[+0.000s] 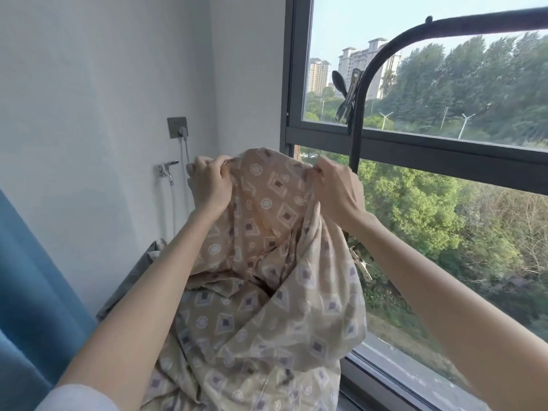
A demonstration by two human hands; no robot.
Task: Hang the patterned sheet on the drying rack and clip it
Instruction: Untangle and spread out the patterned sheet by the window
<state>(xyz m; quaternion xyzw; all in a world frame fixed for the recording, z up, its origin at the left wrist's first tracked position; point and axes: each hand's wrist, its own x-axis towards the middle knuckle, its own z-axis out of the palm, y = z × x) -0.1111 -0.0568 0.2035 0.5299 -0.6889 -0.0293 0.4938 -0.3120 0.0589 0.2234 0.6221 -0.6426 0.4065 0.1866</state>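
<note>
While left hand [209, 186] and right hand [338, 192] pinch its top, the patterned sheet [267, 262] hangs lengthwise down.

bright daylight from window [415, 84]; soft shadows; wide-angle edge bending.

Drying rack [356, 149]: black metal tube, right half of frame.
- Upright post at centre right, in front of the window [292, 84], bending at the top into a rail that runs off the upper right edge.
- Small knob [428, 19] on top of the bend.
- Clamped on the post, upper centre: dark clip [345, 93], handles pointing left.
- Lower down, centre right, against the tube: pale clip [361, 264], partly hidden, hold on the tube not clear.
- Foot of rack hidden.
</note>
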